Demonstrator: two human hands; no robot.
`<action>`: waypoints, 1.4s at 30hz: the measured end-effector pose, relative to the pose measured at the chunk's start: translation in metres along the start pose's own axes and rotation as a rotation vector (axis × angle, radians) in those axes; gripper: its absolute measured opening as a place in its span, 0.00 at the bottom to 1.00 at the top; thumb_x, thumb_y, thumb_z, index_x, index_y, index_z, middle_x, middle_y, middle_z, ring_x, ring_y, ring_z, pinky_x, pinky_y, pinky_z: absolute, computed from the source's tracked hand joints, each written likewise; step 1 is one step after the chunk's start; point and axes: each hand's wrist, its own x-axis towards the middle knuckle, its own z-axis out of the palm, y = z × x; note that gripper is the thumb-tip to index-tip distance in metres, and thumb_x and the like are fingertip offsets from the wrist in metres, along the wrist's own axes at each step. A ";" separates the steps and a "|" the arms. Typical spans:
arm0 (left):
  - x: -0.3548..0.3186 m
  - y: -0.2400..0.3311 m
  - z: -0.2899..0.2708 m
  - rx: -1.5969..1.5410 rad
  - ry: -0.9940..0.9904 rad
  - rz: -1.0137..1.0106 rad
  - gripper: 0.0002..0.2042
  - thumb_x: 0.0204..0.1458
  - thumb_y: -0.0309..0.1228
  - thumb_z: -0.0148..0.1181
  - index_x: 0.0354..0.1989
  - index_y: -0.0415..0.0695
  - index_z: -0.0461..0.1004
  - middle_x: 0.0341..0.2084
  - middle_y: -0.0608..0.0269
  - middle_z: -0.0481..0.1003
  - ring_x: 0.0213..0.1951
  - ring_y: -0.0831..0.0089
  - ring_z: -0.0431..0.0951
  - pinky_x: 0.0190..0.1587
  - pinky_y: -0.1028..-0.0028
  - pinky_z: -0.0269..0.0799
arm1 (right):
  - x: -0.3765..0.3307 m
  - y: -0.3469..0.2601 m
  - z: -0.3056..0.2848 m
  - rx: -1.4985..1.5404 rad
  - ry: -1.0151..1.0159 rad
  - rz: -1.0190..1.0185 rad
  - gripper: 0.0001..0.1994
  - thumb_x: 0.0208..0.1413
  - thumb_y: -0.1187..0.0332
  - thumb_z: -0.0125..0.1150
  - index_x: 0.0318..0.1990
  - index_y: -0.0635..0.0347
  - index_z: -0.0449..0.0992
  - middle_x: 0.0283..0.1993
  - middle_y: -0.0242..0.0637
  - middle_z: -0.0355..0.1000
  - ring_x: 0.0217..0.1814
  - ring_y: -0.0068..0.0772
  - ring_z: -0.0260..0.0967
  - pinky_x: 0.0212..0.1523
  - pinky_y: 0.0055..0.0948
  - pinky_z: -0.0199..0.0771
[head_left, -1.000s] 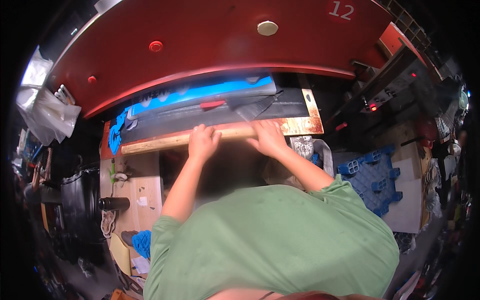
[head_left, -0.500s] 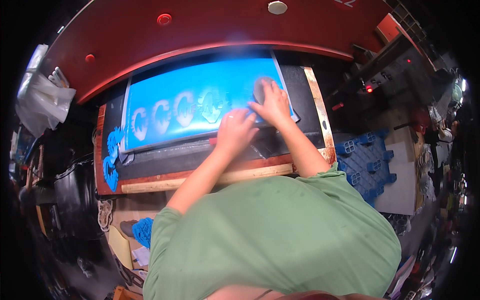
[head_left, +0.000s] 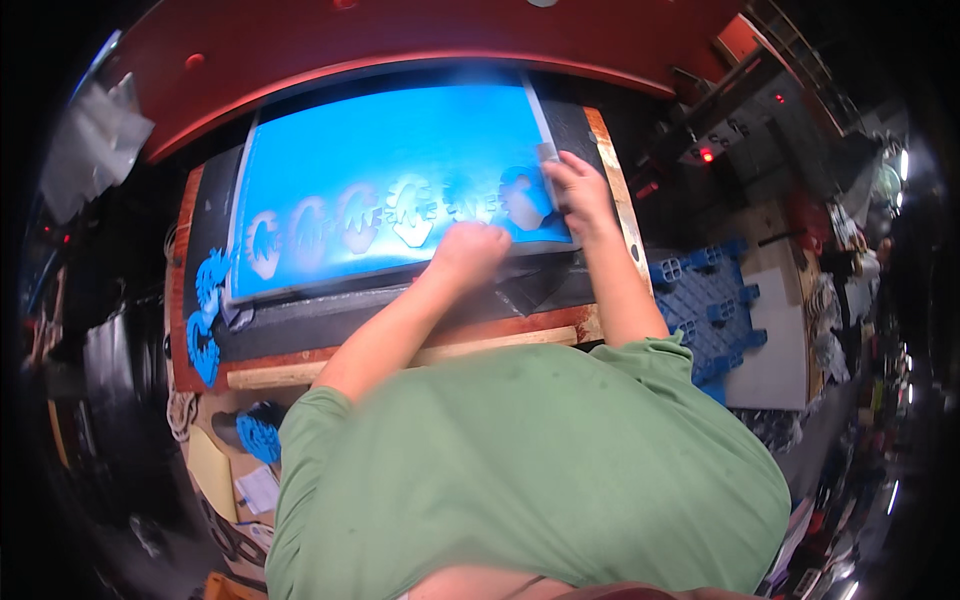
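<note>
A bright blue sheet [head_left: 370, 130] lies on a dark board, with a row of cut-out shapes [head_left: 411, 212] along its near side. My left hand [head_left: 472, 252] is closed, its fingers curled down at the near edge below the right-hand cut-outs; what it holds, if anything, is hidden. Beside the sheet's right edge, my right hand [head_left: 583, 195] grips a grey, band-edged cutting die [head_left: 547, 152], seen mostly from its side. A cut-out [head_left: 523, 198] just left of that hand shows a dark gap.
Blue cut pieces [head_left: 205, 315] are piled at the board's left end. A red machine beam [head_left: 420, 45] spans the far side. A wooden strip [head_left: 300, 373] runs along the near edge. To the right, below table height, is a blue plastic pallet [head_left: 710, 300].
My right hand has lifted the cutting die off the sheet's right part and moved right, baring a cut-out there. The left hand's fingers have curled closed. The whole view has shifted slightly.
</note>
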 end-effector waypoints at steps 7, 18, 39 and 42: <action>-0.011 0.020 -0.028 0.134 0.044 -0.076 0.06 0.45 0.26 0.57 0.33 0.45 0.73 0.25 0.66 0.74 0.32 0.68 0.79 0.32 0.69 0.72 | 0.030 -0.024 -0.108 0.352 -0.108 0.216 0.14 0.58 0.62 0.62 0.50 0.55 0.75 0.45 0.36 0.79 0.42 0.32 0.79 0.36 0.32 0.78; -0.036 0.057 -0.050 0.289 0.007 -0.235 0.08 0.50 0.31 0.62 0.39 0.45 0.79 0.33 0.65 0.81 0.39 0.68 0.81 0.36 0.68 0.74 | 0.035 -0.006 -0.169 0.296 -0.069 0.209 0.17 0.58 0.68 0.61 0.54 0.62 0.73 0.42 0.37 0.79 0.38 0.31 0.78 0.38 0.30 0.81; -0.034 0.060 -0.036 -1.963 0.873 -1.644 0.15 0.61 0.32 0.58 0.53 0.41 0.68 0.51 0.57 0.72 0.55 0.65 0.71 0.62 0.63 0.64 | -0.052 0.004 -0.007 -1.098 -0.741 -1.184 0.27 0.44 0.68 0.65 0.57 0.50 0.73 0.51 0.40 0.73 0.57 0.44 0.69 0.56 0.44 0.67; -0.033 0.061 -0.029 -1.881 0.899 -1.613 0.13 0.62 0.28 0.56 0.53 0.41 0.68 0.48 0.59 0.74 0.51 0.67 0.74 0.59 0.65 0.68 | -0.036 0.001 -0.005 -1.093 -0.839 -0.810 0.23 0.50 0.70 0.62 0.57 0.54 0.73 0.48 0.43 0.76 0.54 0.47 0.73 0.54 0.39 0.72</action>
